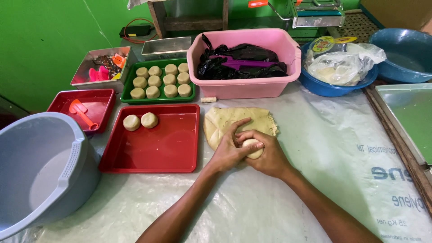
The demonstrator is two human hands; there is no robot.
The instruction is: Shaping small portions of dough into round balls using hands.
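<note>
My left hand (228,148) and my right hand (268,156) are cupped together around a small pale dough ball (252,147), just in front of a flat sheet of yellowish dough (238,118) on the plastic-covered table. To the left lies a large red tray (153,153) with two round dough pieces (140,121) in its far left corner. Behind it, a green tray (130,85) holds several more round dough pieces (162,81).
A pink tub (252,87) with black plastic sits behind the dough sheet. A blue bowl (324,87) holds a plastic bag; another blue basin (405,54) is far right. A grey bucket (40,166) stands at left, with a small red tray (99,108) and orange scoop (81,112) behind it.
</note>
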